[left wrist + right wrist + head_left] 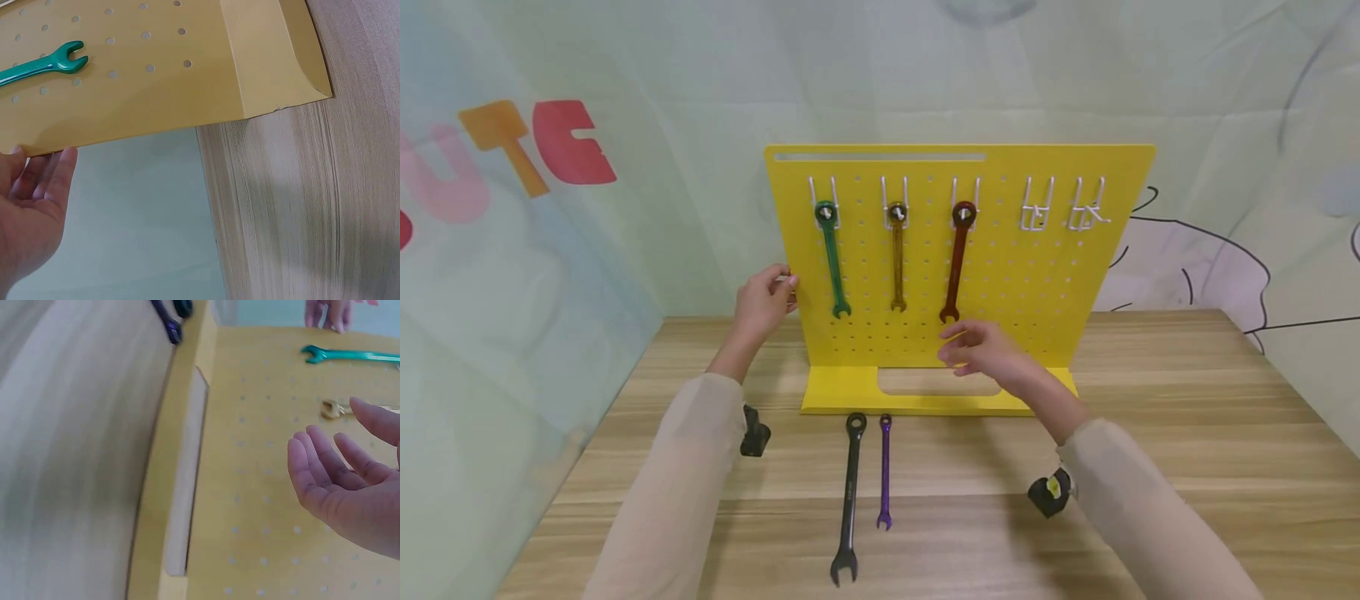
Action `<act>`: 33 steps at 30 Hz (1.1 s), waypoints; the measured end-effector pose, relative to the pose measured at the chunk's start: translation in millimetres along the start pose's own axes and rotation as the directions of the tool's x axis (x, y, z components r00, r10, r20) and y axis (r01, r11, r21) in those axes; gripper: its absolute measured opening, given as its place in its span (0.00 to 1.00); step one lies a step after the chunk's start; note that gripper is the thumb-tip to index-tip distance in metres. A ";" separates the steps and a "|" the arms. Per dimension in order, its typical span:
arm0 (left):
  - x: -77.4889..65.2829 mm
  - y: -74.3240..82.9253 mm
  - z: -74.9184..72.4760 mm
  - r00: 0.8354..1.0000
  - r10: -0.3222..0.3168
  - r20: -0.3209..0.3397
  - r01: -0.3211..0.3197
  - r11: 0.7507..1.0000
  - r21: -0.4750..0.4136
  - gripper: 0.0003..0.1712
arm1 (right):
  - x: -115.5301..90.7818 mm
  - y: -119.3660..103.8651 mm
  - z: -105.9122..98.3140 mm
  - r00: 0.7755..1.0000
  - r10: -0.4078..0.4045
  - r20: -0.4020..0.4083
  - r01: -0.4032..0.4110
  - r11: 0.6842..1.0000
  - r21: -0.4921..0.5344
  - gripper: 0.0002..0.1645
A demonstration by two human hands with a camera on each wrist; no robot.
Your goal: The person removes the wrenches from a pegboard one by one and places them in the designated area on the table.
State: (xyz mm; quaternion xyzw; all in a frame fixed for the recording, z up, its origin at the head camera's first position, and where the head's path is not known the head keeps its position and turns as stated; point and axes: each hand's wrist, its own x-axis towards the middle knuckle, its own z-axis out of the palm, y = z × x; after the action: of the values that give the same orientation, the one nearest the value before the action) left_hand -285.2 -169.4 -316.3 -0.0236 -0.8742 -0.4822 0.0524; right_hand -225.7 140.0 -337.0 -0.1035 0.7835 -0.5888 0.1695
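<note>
My left hand (763, 302) pinches the left edge of an upright yellow pegboard (917, 342), thumb in front and fingers behind in the left wrist view. Three combination wrenches hang by their ring ends on white hooks: a green wrench (833, 262), a gold wrench (898, 262) and a red wrench (957, 262). Just below the red wrench's open end, my right hand (988, 352) hovers before the board with loosely bent fingers and nothing in them. In the right wrist view its palm and separated fingers (307, 472) show, overlapping the board.
On the wooden table (955, 517), a large black wrench (850, 492) and a smaller purple wrench (885, 475) lie in front of the board's base (842, 390). Two bare white hooks (1036, 218) are at the board's upper right. Behind stands a printed cloth backdrop (700, 108).
</note>
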 end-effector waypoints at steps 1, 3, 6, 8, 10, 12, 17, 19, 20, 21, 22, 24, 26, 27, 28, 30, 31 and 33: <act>0.0 0.0 0.0 1.000 0.000 0.000 0.000 1.000 0.000 0.17 | 0.1 -1.7 -3.0 1.000 -0.003 -0.004 0.003 1.000 0.003 0.24; 0.2 0.0 -0.1 1.000 0.000 0.000 0.000 1.000 0.002 0.17 | 0.4 -5.3 -8.2 1.000 0.001 -0.021 -0.001 1.000 0.013 0.24; 0.4 0.1 -0.1 1.000 0.002 0.000 -0.002 1.000 0.007 0.17 | 1.0 -9.8 -14.9 0.999 0.005 -0.046 -0.004 1.000 0.023 0.24; 0.4 0.1 -0.1 1.000 0.003 0.001 -0.003 1.000 0.010 0.17 | 1.1 -12.9 -18.8 0.998 0.008 -0.066 -0.006 0.999 0.033 0.24; 0.4 0.1 -0.1 1.000 0.003 0.001 -0.003 1.000 0.010 0.17 | 0.6 -16.5 -22.5 0.997 0.003 -0.074 0.000 0.999 0.039 0.24; 0.6 -0.1 -0.1 1.000 0.001 0.001 -0.001 1.000 0.006 0.17 | 0.4 -20.8 -25.8 0.997 -0.003 -0.084 0.006 0.999 0.036 0.24; 1.5 -1.0 0.1 1.000 -0.001 0.000 0.001 1.000 0.005 0.17 | 0.1 -32.0 -32.2 0.994 -0.029 -0.103 0.031 0.999 0.023 0.24; 1.6 -1.0 0.1 1.000 -0.002 0.002 0.002 1.000 0.006 0.17 | 0.0 -35.9 -34.5 0.993 -0.041 -0.111 0.043 0.999 0.021 0.24; 1.5 -0.9 0.0 1.000 -0.002 0.002 0.002 1.000 0.005 0.17 | 0.1 -37.7 -35.6 0.992 -0.046 -0.114 0.049 0.999 0.016 0.25; 1.3 -0.8 -0.1 1.000 -0.003 0.003 0.003 1.000 0.005 0.17 | 0.1 -39.3 -36.8 0.992 -0.052 -0.119 0.054 0.998 0.018 0.25; 1.1 -0.6 -0.2 1.000 -0.005 0.004 0.005 1.000 0.003 0.17 | 0.0 -40.8 -37.9 0.991 -0.057 -0.123 0.060 0.998 0.020 0.25; 0.7 -0.1 -0.2 1.000 -0.007 0.005 0.007 1.000 -0.002 0.17 | -0.2 -43.6 -39.5 0.989 -0.065 -0.131 0.070 0.997 0.029 0.26; 0.3 0.3 -0.3 1.000 -0.008 0.007 0.008 1.000 -0.006 0.18 | -0.1 -45.8 -40.3 0.987 -0.077 -0.140 0.082 0.996 0.035 0.26; 0.0 0.5 -0.3 1.000 -0.009 0.008 0.009 1.000 -0.006 0.18 | -0.1 -46.9 -40.4 0.986 -0.081 -0.144 0.087 0.995 0.040 0.26; -0.2 0.6 -0.4 1.000 -0.010 0.009 0.010 1.000 -0.008 0.18 | 0.1 -47.8 -40.4 0.985 -0.088 -0.147 0.095 0.995 0.042 0.27; -0.3 0.7 -0.5 1.000 -0.011 0.011 0.011 1.000 -0.011 0.18 | 0.5 -49.9 -39.9 0.982 -0.102 -0.159 0.109 0.993 0.037 0.27; -0.4 0.7 -0.5 1.000 -0.011 0.011 0.011 1.000 -0.013 0.18 | 1.0 -50.7 -39.8 0.980 -0.108 -0.164 0.115 0.993 0.034 0.27; -0.4 0.6 -0.5 1.000 -0.011 0.010 0.011 1.000 -0.016 0.18 | 1.8 -52.4 -39.5 0.977 -0.118 -0.175 0.125 0.992 0.029 0.27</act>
State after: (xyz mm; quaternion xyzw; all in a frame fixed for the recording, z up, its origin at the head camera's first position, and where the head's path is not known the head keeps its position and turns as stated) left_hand -284.7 -169.5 -315.5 -0.0218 -0.8707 -0.4893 0.0452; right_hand -244.6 159.5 -277.2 -0.0965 0.7755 -0.6204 0.0666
